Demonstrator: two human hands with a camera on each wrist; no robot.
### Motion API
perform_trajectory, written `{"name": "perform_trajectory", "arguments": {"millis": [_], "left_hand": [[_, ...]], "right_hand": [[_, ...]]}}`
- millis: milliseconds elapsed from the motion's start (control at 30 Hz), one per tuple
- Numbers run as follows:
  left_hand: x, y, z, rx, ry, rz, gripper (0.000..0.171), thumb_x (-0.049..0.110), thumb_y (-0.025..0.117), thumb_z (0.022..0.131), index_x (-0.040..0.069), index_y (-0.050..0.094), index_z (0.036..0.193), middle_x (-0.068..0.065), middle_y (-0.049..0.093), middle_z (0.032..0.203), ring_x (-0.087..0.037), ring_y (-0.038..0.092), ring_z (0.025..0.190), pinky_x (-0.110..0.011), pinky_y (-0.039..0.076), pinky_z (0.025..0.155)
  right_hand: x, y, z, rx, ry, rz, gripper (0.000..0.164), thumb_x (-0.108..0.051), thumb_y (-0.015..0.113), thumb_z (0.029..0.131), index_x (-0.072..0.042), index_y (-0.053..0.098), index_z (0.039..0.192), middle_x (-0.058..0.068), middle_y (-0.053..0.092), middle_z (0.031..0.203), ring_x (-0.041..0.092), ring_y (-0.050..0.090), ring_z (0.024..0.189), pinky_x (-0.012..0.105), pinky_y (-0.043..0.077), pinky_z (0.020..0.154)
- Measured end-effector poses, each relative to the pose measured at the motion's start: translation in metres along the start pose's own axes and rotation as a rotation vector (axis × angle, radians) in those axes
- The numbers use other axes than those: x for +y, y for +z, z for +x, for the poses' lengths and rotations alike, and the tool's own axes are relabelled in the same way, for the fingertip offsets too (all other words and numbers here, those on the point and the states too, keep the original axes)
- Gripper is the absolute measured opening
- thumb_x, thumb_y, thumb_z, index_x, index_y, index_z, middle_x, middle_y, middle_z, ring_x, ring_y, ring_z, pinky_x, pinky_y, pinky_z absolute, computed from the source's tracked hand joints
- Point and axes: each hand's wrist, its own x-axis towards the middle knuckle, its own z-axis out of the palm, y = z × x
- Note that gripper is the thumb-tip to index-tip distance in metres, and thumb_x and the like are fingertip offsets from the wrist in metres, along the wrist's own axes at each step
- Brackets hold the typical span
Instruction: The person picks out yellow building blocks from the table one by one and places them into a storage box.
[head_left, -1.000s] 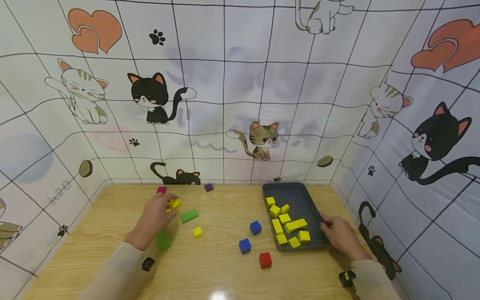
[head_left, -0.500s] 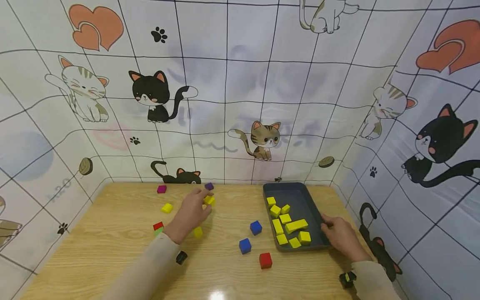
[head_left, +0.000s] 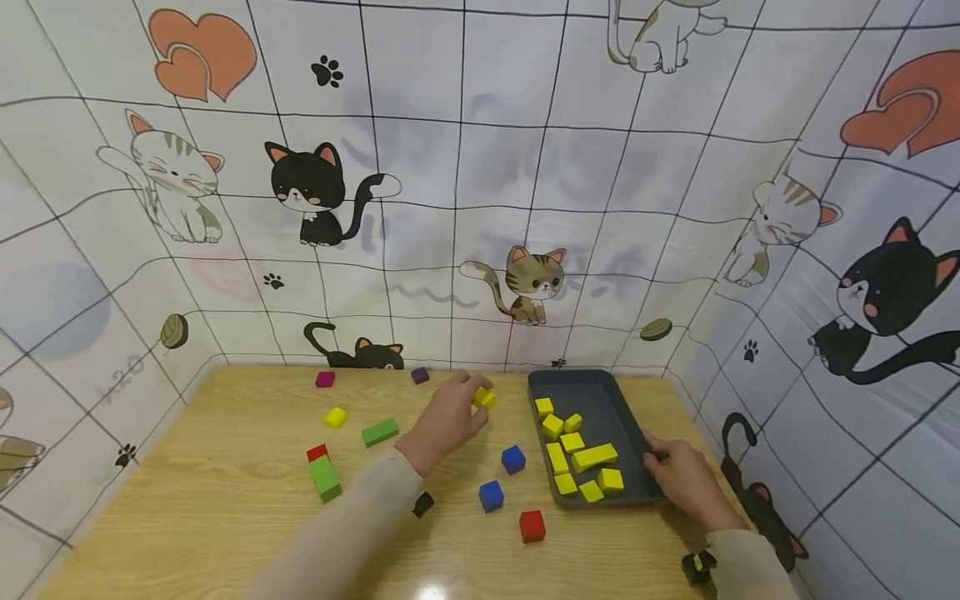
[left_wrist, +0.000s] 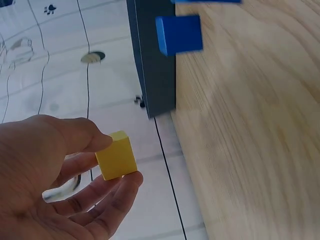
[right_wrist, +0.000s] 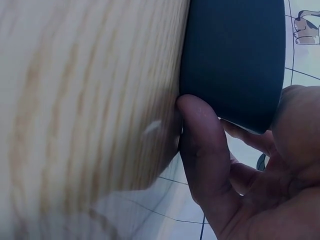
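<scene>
My left hand (head_left: pixel 446 421) pinches a yellow cube (head_left: pixel 484 397) above the table, left of the dark grey tray (head_left: pixel 633 450). In the left wrist view, the thumb and fingertips of that hand (left_wrist: pixel 65 170) hold the yellow cube (left_wrist: pixel 117 157) at its sides. My right hand (head_left: pixel 690 479) grips the tray's right edge. The right wrist view has this hand (right_wrist: pixel 235 185) with its thumb against the wall of the tray (right_wrist: pixel 235 55); its other fingers are partly hidden. Several yellow blocks (head_left: pixel 594 457) lie inside the tray, mostly along its left and near sides.
Between the left arm and the tray sit two blue cubes (head_left: pixel 491 496) and a red cube (head_left: pixel 532 526). Farther left are green blocks (head_left: pixel 325 479), another red block (head_left: pixel 317 452), a yellow block (head_left: pixel 335 417), a magenta block (head_left: pixel 325 379) and a purple block (head_left: pixel 420 376). A patterned cloth wall (head_left: pixel 420 292) borders the table.
My left hand has carried the yellow cube rightward from the table's left side toward the tray. The right hand and tray have stayed in place.
</scene>
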Motion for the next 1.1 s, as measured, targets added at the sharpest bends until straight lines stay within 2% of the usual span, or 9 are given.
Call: {"name": "perform_trajectory", "arguments": {"millis": [67,167,233,300,467,533,767,933,1100], "left_hand": [[0.01,0.005,0.006,-0.011,0.029,-0.01,0.04,0.016,0.072,0.091,0.015,0.061,0.129,-0.006,0.056,0.117,-0.012,0.058,0.09,-0.022,0.053,0.078],[0.027,0.016,0.015,-0.039,0.057,-0.02,0.038,0.016,0.07,0.093,0.015,0.061,0.13,-0.005,0.054,0.117,-0.011,0.057,0.088,-0.02,0.052,0.075],[0.039,0.025,0.021,-0.054,0.078,-0.012,0.037,0.017,0.069,0.094,0.016,0.061,0.13,-0.004,0.053,0.118,-0.01,0.055,0.086,-0.018,0.05,0.073],[0.052,0.031,0.026,-0.074,0.09,-0.008,0.036,0.016,0.068,0.094,0.017,0.062,0.129,-0.004,0.053,0.119,-0.009,0.054,0.081,-0.016,0.049,0.069],[0.077,0.046,0.04,-0.101,0.155,0.004,0.034,0.016,0.07,0.094,0.018,0.064,0.127,-0.002,0.053,0.116,-0.008,0.053,0.074,-0.012,0.046,0.062],[0.085,0.052,0.045,-0.121,0.181,0.015,0.034,0.018,0.07,0.094,0.018,0.064,0.127,-0.002,0.052,0.116,-0.007,0.052,0.077,-0.01,0.045,0.065],[0.107,0.068,0.059,-0.184,0.192,0.026,0.033,0.02,0.069,0.096,0.021,0.062,0.129,0.001,0.052,0.119,-0.006,0.053,0.082,-0.011,0.047,0.073],[0.121,0.082,0.065,-0.223,0.178,0.028,0.035,0.019,0.07,0.096,0.025,0.062,0.129,0.004,0.053,0.122,-0.006,0.054,0.087,-0.014,0.049,0.079],[0.132,0.097,0.065,-0.266,0.169,0.084,0.036,0.02,0.072,0.096,0.028,0.062,0.129,0.006,0.055,0.123,-0.003,0.056,0.088,-0.017,0.051,0.082]], "right_hand": [[0.0,0.0,0.001,0.008,-0.01,-0.014,0.051,-0.017,0.06,0.1,-0.01,0.047,0.149,0.029,0.058,0.131,0.02,0.045,0.053,0.036,0.04,0.049],[0.001,0.002,0.001,0.016,-0.015,-0.044,0.05,-0.017,0.061,0.1,-0.01,0.048,0.148,0.028,0.058,0.131,0.032,0.062,0.076,0.042,0.047,0.059],[0.001,0.002,0.001,0.019,-0.016,-0.062,0.05,-0.017,0.061,0.099,-0.01,0.049,0.147,0.027,0.059,0.13,0.034,0.063,0.094,0.043,0.048,0.066],[0.001,0.002,0.001,0.02,-0.011,-0.07,0.05,-0.017,0.061,0.099,-0.009,0.05,0.147,0.026,0.061,0.128,0.034,0.063,0.1,0.043,0.048,0.068],[0.002,0.002,0.001,0.031,-0.026,-0.069,0.049,-0.018,0.062,0.099,-0.008,0.051,0.146,0.026,0.063,0.125,0.029,0.061,0.091,0.039,0.045,0.064],[0.003,0.002,0.002,0.038,-0.032,-0.069,0.048,-0.018,0.062,0.099,-0.008,0.051,0.145,0.026,0.063,0.125,0.027,0.061,0.089,0.038,0.045,0.064],[0.001,0.002,0.002,0.014,-0.008,-0.03,0.05,-0.019,0.06,0.1,-0.009,0.048,0.148,0.028,0.053,0.137,0.021,0.047,0.056,0.035,0.039,0.049],[0.001,0.001,0.001,0.01,-0.005,-0.023,0.05,-0.018,0.06,0.101,-0.009,0.047,0.148,0.03,0.054,0.135,0.02,0.049,0.052,0.035,0.041,0.051],[0.0,0.002,0.001,0.005,0.017,-0.045,0.051,-0.018,0.06,0.1,-0.01,0.046,0.149,0.028,0.055,0.135,0.019,0.054,0.061,0.037,0.045,0.059]]}}
